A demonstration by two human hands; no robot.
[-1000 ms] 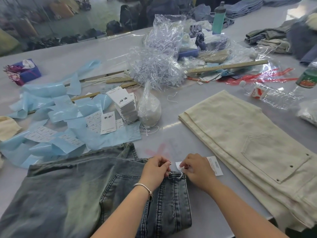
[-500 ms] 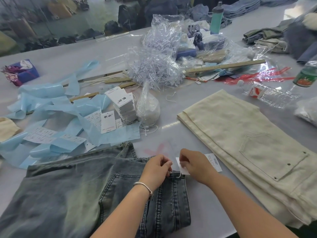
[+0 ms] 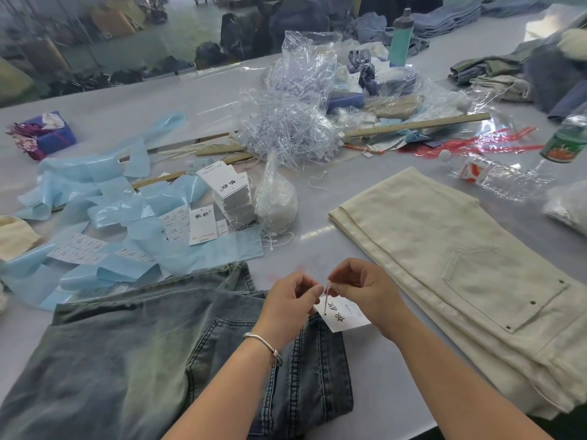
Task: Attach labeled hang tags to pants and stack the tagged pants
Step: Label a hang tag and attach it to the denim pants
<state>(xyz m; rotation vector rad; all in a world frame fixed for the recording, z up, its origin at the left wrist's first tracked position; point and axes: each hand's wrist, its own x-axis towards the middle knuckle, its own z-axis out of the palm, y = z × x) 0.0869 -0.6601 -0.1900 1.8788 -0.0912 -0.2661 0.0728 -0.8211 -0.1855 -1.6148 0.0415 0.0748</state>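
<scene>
Above the jeans [image 3: 165, 360] waistband, my left hand [image 3: 290, 308] and right hand [image 3: 365, 292] each pinch the tag string [image 3: 327, 289]; hang tag [image 3: 343, 317] dangles, presumably for fastening.

Garment workshop: stacked jeans [image 3: 444, 17], hang tags [image 3: 233, 198].

From my feed, the pale grey worktop [image 3: 203, 90] runs wide and glossy, catching soft white glare near its far right corner. Beyond its far edge I see a smooth grey floor [image 3: 184, 14] with dim heaps of dark and tan bundles [image 3: 111, 23] standing about.
</scene>
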